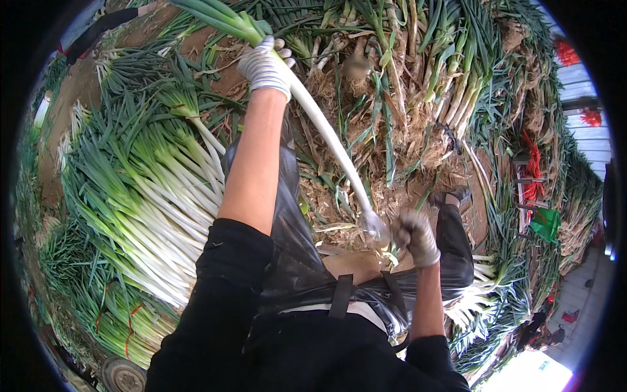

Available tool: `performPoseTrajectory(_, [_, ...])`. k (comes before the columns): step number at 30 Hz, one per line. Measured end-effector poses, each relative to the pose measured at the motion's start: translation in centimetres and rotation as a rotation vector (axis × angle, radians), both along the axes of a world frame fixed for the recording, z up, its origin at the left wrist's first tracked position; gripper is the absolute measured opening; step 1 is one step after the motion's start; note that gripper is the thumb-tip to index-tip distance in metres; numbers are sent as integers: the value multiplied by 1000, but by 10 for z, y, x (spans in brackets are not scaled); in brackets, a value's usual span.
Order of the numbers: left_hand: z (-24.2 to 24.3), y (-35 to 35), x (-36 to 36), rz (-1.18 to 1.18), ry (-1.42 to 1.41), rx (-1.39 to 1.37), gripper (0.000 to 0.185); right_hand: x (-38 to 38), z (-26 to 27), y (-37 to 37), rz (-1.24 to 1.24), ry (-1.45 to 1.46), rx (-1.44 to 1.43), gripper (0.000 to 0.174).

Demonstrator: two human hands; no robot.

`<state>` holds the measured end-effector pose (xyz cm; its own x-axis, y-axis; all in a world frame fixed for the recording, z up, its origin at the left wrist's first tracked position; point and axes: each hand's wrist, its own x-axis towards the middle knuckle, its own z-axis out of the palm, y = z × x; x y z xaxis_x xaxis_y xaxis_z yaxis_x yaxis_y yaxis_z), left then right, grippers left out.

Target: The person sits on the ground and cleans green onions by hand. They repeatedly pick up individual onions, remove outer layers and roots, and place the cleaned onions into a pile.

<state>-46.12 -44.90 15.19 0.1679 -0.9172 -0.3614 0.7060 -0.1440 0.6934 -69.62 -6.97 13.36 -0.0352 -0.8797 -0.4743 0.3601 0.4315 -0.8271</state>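
Observation:
My left hand (pixel 267 66), in a striped work glove, grips a long Welsh onion (pixel 330 130) just below its green leaves. The clean white shank slants down to the right, and its root end is blurred. Close beside that end is my right hand (pixel 417 238), gloved, blurred and with its fingers curled. Whether it holds anything cannot be made out. On my left lies a large heap of clean white-stemmed Welsh onions (pixel 161 215). Ahead of me are unpeeled Welsh onions (pixel 460 105) with brown skins and dry roots.
Dry leaves and skins litter the soil before me. Bundles with red ties (pixel 132 318) lie at lower left, near a wheel (pixel 123 375). On the right are more onions (pixel 477 294), red strings (pixel 532 164) and a green bag (pixel 544 224). Another person's arm (pixel 105 27) shows at upper left.

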Motion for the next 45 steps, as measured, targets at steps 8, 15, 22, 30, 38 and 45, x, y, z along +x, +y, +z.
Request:
performPoseTrajectory(8, [-13, 22, 2, 10, 52, 90, 14, -1, -8, 84, 1, 83, 335, 32])
performPoseTrajectory(15, [-18, 2, 67, 12, 123, 28, 7, -26, -12, 89, -129, 347, 143, 49])
performPoseTrajectory(22, [-8, 19, 84, -44, 235, -40, 12, 82, 18, -17, 330, 128, -127, 81])
performPoseTrajectory(30, [36, 15, 228, 96, 170, -237, 16, 125, 54, 37, 200, -144, 193, 31])
performPoseTrajectory(38, [44, -33, 338, 234, 64, -371, 8, 70, 63, 14, 319, 811, 116, 16])
performPoseTrajectory(45, [75, -19, 384, 120, 83, -368, 15, 209, 118, -97, 410, 525, -333, 72])
